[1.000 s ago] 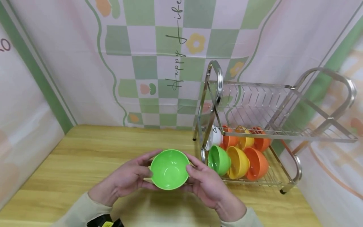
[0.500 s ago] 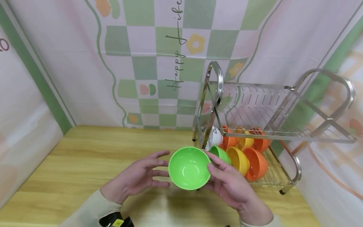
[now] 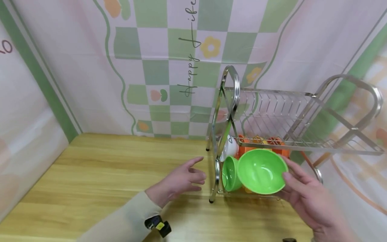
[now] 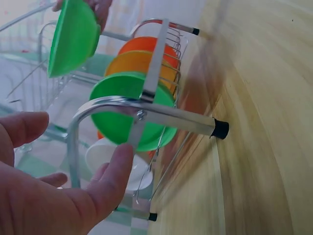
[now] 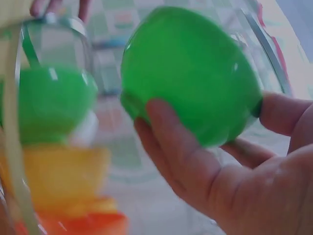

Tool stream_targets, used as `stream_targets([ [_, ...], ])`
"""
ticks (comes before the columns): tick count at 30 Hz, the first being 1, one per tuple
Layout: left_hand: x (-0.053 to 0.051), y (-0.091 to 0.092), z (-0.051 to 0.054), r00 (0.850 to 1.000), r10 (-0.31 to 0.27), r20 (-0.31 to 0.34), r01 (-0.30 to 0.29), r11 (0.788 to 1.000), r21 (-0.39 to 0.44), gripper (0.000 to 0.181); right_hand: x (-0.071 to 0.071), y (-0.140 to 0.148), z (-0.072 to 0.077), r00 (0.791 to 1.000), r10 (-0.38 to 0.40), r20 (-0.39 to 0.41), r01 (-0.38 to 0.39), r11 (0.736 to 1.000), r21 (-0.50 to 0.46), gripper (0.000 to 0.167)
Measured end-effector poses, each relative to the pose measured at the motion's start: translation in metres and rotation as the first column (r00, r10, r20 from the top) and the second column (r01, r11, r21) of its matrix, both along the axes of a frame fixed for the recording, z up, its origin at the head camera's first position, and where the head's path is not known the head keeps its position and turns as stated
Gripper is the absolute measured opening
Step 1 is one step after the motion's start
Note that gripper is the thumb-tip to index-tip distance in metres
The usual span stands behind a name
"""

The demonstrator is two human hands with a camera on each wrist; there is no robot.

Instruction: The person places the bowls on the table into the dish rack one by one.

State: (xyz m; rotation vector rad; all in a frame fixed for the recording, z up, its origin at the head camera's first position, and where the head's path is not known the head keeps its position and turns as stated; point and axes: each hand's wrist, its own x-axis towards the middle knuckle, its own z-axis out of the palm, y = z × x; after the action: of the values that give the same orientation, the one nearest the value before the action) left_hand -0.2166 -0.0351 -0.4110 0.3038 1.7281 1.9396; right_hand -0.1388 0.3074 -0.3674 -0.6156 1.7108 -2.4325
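Observation:
My right hand (image 3: 314, 201) grips a bright green bowl (image 3: 262, 171) by its right side, thumb at the rim and fingers beneath. The bowl is in front of the metal dish rack (image 3: 305, 148), its inside facing the head camera. In the right wrist view, fingers curl against the bowl's outside (image 5: 190, 73). My left hand (image 3: 181, 181) holds nothing; its fingers are loosely spread beside the rack's left end. On the lower tier, another green bowl (image 3: 230, 174) stands on its side. The held bowl mostly hides the yellow and orange bowls from the head view.
Behind the front bowls is a white bowl (image 3: 231, 149), with orange and yellow ones beside it. The left wrist view shows a yellow bowl (image 4: 129, 61) and an orange bowl (image 4: 142, 45) in the rack. A wooden table (image 3: 121, 168) lies underneath; patterned cloth (image 3: 154, 70) hangs behind.
Both hands held the green bowl at first. My left hand has let go, and my right hand has carried the bowl rightward to the rack. The left hand has also shifted right.

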Motion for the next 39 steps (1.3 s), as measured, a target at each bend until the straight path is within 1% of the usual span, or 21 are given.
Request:
stream_targets([
  [1,-0.001,0.004,-0.001,1.0,0.008,-0.014,-0.008,1.0,-0.004,0.076,0.0,0.007,0.0,0.999,-0.04,-0.028,0.04,0.999,0.003,0.052],
  [3,-0.002,0.012,-0.001,0.999,0.026,-0.037,-0.026,1.0,-0.007,0.076,0.002,0.019,0.002,0.982,-0.178,-0.068,0.183,0.981,0.069,0.053],
  [4,-0.003,0.016,-0.001,0.998,0.038,-0.044,-0.038,0.999,-0.004,0.076,0.003,0.024,0.004,0.964,-0.252,-0.08,0.261,0.958,0.122,0.053],
  [5,-0.003,0.018,0.0,0.998,0.047,-0.048,-0.047,0.999,0.0,0.075,0.005,0.027,0.007,0.933,-0.348,-0.089,0.359,0.906,0.225,0.054],
  [6,-0.003,0.021,0.0,0.997,0.052,-0.052,-0.052,0.999,0.004,0.074,0.007,0.029,0.009,0.888,-0.448,-0.107,0.455,0.822,0.343,0.055],
  [7,-0.003,0.023,0.0,0.997,0.055,-0.053,-0.055,0.998,0.004,0.074,0.01,0.031,0.013,0.833,-0.539,-0.126,0.529,0.706,0.47,0.057],
  [8,-0.002,0.024,0.0,0.997,0.059,-0.049,-0.058,0.998,0.008,0.074,0.012,0.032,0.016,0.777,-0.612,-0.144,0.564,0.578,0.59,0.059],
  [9,-0.002,0.026,0.001,0.997,0.061,-0.043,-0.06,0.998,0.014,0.074,0.014,0.032,0.019,0.733,-0.662,-0.158,0.564,0.461,0.685,0.062],
  [10,-0.002,0.027,0.0,0.998,0.057,-0.037,-0.056,0.998,0.018,0.075,0.015,0.033,0.021,0.699,-0.693,-0.175,0.544,0.357,0.759,0.064],
  [11,-0.002,0.028,0.0,0.998,0.051,-0.032,-0.051,0.998,0.021,0.076,0.017,0.033,0.023,0.674,-0.712,-0.197,0.518,0.264,0.814,0.066],
  [12,-0.002,0.029,0.0,0.999,0.046,-0.028,-0.045,0.999,0.026,0.076,0.016,0.033,0.024,0.656,-0.72,-0.228,0.522,0.215,0.825,0.068],
  [13,-0.003,0.03,-0.001,0.999,0.042,-0.023,-0.041,0.999,0.035,0.077,0.016,0.032,0.024,0.649,-0.717,-0.253,0.525,0.182,0.831,0.07],
  [15,-0.003,0.031,-0.002,0.999,0.041,-0.03,-0.04,0.998,0.044,0.078,0.015,0.032,0.024,0.654,-0.681,-0.329,0.541,0.117,0.833,0.071],
  [18,-0.004,0.033,-0.003,0.995,0.056,-0.079,-0.054,0.998,0.026,0.076,0.011,0.034,0.02,0.662,-0.605,-0.443,0.568,0.02,0.823,0.071],
  [21,-0.004,0.037,-0.002,0.988,0.071,-0.136,-0.074,0.997,-0.016,0.075,0.006,0.037,0.014,0.673,-0.534,-0.511,0.578,-0.05,0.814,0.07],
  [24,-0.003,0.041,-0.002,0.983,0.08,-0.165,-0.089,0.995,-0.051,0.076,0.0,0.038,0.006,0.676,-0.484,-0.555,0.595,-0.086,0.799,0.069],
  [26,-0.004,0.043,-0.001,0.98,0.085,-0.177,-0.1,0.992,-0.074,0.077,-0.004,0.038,0.001,0.688,-0.465,-0.558,0.584,-0.102,0.805,0.067],
  [30,-0.005,0.046,-0.001,0.978,0.101,-0.184,-0.12,0.988,-0.094,0.077,-0.012,0.038,-0.006,0.726,-0.45,-0.519,0.532,-0.11,0.84,0.067],
  [32,-0.006,0.047,-0.002,0.976,0.106,-0.188,-0.126,0.987,-0.1,0.077,-0.016,0.04,-0.01,0.743,-0.444,-0.5,0.51,-0.106,0.853,0.066],
  [37,-0.008,0.049,-0.004,0.978,0.11,-0.178,-0.13,0.986,-0.101,0.074,-0.021,0.045,-0.025,0.755,-0.424,-0.5,0.506,-0.108,0.856,0.064],
  [39,-0.009,0.05,-0.005,0.98,0.107,-0.169,-0.125,0.987,-0.099,0.072,-0.022,0.046,-0.031,0.757,-0.415,-0.504,0.513,-0.099,0.853,0.063],
])
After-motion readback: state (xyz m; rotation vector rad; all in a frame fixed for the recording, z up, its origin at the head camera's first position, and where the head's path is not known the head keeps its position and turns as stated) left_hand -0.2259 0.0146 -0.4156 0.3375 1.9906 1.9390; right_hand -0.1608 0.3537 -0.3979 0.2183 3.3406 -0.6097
